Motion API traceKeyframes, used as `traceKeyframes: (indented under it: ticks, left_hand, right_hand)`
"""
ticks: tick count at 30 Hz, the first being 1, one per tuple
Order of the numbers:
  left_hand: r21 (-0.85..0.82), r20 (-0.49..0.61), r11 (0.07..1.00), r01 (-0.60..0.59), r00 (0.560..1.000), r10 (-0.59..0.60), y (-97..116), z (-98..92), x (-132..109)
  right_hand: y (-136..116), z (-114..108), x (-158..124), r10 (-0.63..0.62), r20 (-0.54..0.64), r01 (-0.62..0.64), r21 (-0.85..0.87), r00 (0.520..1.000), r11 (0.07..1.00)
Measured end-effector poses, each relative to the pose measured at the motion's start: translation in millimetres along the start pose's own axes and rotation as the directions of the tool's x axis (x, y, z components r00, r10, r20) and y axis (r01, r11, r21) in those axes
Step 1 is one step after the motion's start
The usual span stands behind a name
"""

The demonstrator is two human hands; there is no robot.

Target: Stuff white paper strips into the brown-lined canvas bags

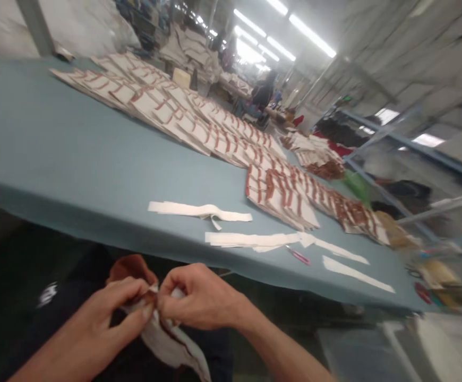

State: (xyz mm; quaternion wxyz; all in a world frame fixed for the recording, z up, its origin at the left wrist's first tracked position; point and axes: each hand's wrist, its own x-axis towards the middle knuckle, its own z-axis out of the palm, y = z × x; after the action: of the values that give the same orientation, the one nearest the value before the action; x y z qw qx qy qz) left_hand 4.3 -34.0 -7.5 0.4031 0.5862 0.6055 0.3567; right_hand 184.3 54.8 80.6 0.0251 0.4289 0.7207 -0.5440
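Note:
My left hand (111, 313) and my right hand (193, 294) meet below the near edge of the table, both pinched on a small white fabric piece with a brown-red trim (167, 339). The cloth hangs down from my fingers over my lap. The fingertips of both hands press together at the top of the piece, where a fold of rust-coloured fabric (131, 268) shows behind my left hand.
A long blue-grey table (56, 143) carries rows of overlapping white pieces with red trim (199, 122), loose white strips (199, 210) and a small pink tool (298, 257). A person (261, 95) sits far behind. Metal shelving (406, 148) stands at right.

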Motion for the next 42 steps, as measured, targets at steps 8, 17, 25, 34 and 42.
traceKeyframes:
  ticks: [8, 17, 25, 34, 42]
  left_hand:
    - [0.052, 0.081, 0.995, 0.081, 0.993, -0.085, 19.5, -26.8, -8.4]
    - [0.037, -0.078, 0.996, 0.076, 0.994, -0.072, -0.7, -3.6, -29.1]
    - [0.017, 0.061, 0.993, 0.119, 0.991, -0.119, 8.2, -11.5, -25.0]
    - [0.000, 0.174, 0.987, 0.160, 0.972, -0.158, 24.7, -24.5, -16.6]
    - [-0.005, 0.038, 0.994, 0.106, 0.994, -0.106, 30.1, -26.6, -16.2]
  right_hand:
    - [3.0, 6.2, 0.4, -0.010, 0.026, 0.007, 0.089, 1.000, 0.996]
    - [1.0, 12.7, -3.6, -0.096, -0.049, 0.097, 0.004, 0.994, 0.995]
    - [17.1, 13.7, 2.6, -0.091, 0.069, 0.078, 0.166, 0.993, 0.983]
    - [14.3, 11.0, 1.8, -0.080, -0.015, 0.081, 0.099, 0.997, 0.992]
    - [20.9, 36.0, -17.5, -0.057, -0.322, 0.068, 0.023, 0.945, 0.997]
